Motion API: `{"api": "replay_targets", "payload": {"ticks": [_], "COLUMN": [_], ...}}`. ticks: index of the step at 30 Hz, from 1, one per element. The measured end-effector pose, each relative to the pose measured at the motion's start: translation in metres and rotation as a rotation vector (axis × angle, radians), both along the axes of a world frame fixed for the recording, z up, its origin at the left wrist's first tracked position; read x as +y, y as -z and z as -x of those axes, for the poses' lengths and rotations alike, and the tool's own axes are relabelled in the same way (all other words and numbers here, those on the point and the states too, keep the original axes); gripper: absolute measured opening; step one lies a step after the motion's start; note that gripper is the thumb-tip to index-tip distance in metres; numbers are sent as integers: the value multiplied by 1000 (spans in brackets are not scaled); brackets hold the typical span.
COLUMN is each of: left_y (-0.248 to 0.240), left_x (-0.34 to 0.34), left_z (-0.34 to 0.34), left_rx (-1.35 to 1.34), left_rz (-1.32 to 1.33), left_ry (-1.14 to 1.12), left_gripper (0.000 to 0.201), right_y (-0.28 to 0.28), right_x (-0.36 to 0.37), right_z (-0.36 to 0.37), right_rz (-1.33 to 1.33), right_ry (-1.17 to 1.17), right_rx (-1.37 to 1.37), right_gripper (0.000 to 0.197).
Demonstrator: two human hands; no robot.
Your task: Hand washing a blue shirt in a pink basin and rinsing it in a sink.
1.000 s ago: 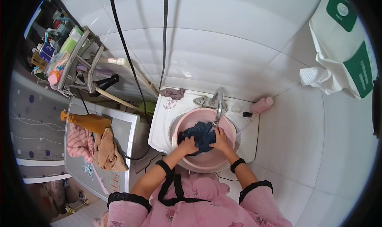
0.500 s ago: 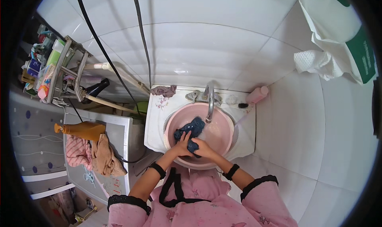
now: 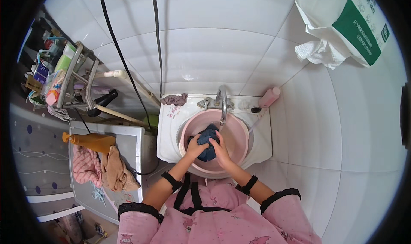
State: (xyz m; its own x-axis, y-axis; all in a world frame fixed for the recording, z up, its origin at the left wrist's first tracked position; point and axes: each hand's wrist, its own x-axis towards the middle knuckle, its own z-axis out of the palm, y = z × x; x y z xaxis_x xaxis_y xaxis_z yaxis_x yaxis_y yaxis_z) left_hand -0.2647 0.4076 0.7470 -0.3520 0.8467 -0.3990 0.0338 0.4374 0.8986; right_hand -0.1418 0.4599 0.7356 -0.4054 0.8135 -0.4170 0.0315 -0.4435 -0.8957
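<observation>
Now both hands are working in the pink basin (image 3: 242, 142), which is sitting in the white sink (image 3: 167, 135). The left hand (image 3: 195, 148) and right hand (image 3: 221, 149) are clamping their fingers on a bunched dark-blue cloth (image 3: 206, 155), holding it between them, nearer the basin's left edge. Behind it, the tap (image 3: 224, 109) is arching over the basin's back rim. A mauve rag (image 3: 174, 100) is lying at the sink's back left corner; a pink bottle (image 3: 269, 97) is occupying the back right, with a brush (image 3: 256, 110) resting just beside it.
</observation>
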Motion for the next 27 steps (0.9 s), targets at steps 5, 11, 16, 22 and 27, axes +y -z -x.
{"api": "replay_targets", "payload": {"ticks": [5,11,16,22,27], "left_y": [4,-11,-12,7,8], "left_x": [0,13,23,17,14], "left_z": [-9,-17,-10,0,12], "left_rx": [-140,269,249,-94,-460], "left_rz": [-129,-115,-166,-105,126], "left_ry": [-342,-272,-434,-501,-507], "left_gripper": [69,56,33,29,25], "right_y": [24,-6,-11,14,2], "right_x": [-7,-15,-8,-7,-6], "right_z": [18,60,64,51,38], "right_rz": [1,-120,-108,74,425], "right_ry": [47,307,315,271,102], "right_rx": [-57,-103,-101,-122,85], "right_gripper": [45,45,44,35,39]}}
